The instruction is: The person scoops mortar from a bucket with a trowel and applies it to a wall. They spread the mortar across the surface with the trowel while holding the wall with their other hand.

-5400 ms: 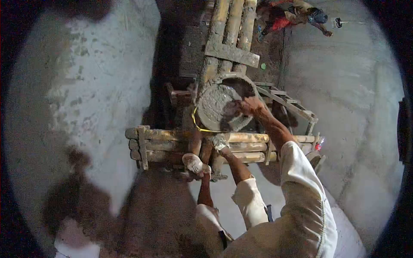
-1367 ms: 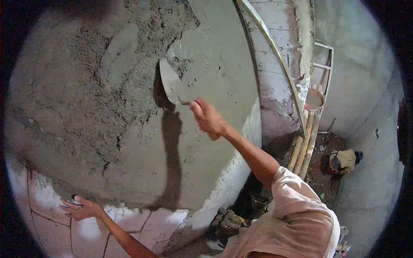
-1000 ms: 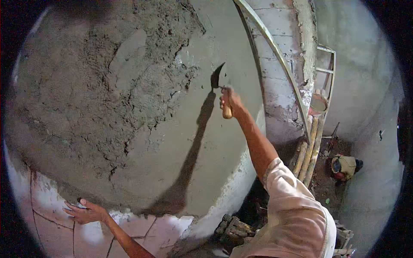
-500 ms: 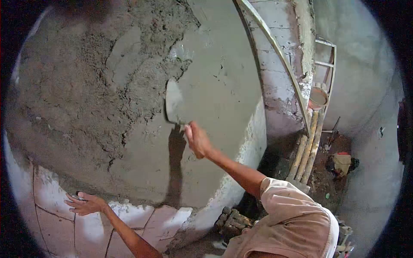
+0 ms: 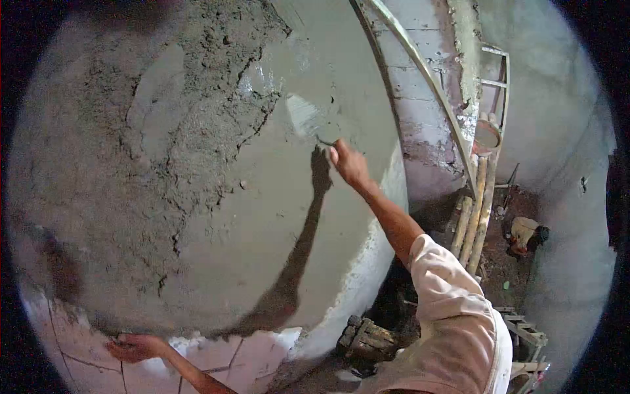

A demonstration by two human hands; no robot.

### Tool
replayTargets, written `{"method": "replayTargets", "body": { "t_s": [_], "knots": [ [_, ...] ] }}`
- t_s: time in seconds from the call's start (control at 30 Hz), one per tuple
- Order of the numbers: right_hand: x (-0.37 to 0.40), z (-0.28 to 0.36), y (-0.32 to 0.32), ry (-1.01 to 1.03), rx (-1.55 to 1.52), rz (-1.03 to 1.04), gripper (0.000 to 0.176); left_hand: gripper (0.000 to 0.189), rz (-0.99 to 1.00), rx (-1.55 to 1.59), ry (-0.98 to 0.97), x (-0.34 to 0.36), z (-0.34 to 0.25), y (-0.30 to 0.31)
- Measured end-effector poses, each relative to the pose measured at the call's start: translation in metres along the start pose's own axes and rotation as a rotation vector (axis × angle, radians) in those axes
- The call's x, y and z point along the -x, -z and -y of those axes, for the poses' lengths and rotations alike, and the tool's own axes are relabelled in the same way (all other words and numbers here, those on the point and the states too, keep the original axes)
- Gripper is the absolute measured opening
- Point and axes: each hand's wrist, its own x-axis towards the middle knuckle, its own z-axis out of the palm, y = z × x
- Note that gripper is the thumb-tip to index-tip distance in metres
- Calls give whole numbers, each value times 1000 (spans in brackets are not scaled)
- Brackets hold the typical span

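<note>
My right hand is closed round the handle of a trowel, whose pale blade lies against the smooth wet plaster on the wall. The hand's long shadow falls down the plaster below it. My left hand is at the lower left, beside the plaster's bottom edge and the bare blocks. Its fingers are loosely bent, with nothing visible in them. Rough, lumpy mortar covers the wall's upper left, left of the trowel.
A long pale strip stands along the wall's right edge. Beyond it are bamboo poles, a round pan and a light frame. Another person is far below at the right. Stacked wood lies below.
My right hand has moved the trowel up and right across the plaster. My left hand has gone lower, its spread fingers now drawn together and bent. The view has shifted slightly.
</note>
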Motion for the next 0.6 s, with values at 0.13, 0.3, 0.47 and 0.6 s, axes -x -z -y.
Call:
{"method": "replayTargets", "body": {
  "t_s": [0.13, 0.3, 0.47, 0.6],
  "knots": [
    [-30, -38, -14, -143, -54, -107, 34, 49, 44, 64, 3, 3, 11, -2],
    [-30, -45, -10, -467, -203, 72, 41, 47, 40, -89, -84, 1, 21, -3],
    [3, 19, -20, -596, -1014, 95, 45, 52, -22, -128, -408, 1, 43, -12],
    [49, 91, -36, -523, -859, 114, 42, 48, 38, -209, -46, 0, -14, 2]
  ]
}}
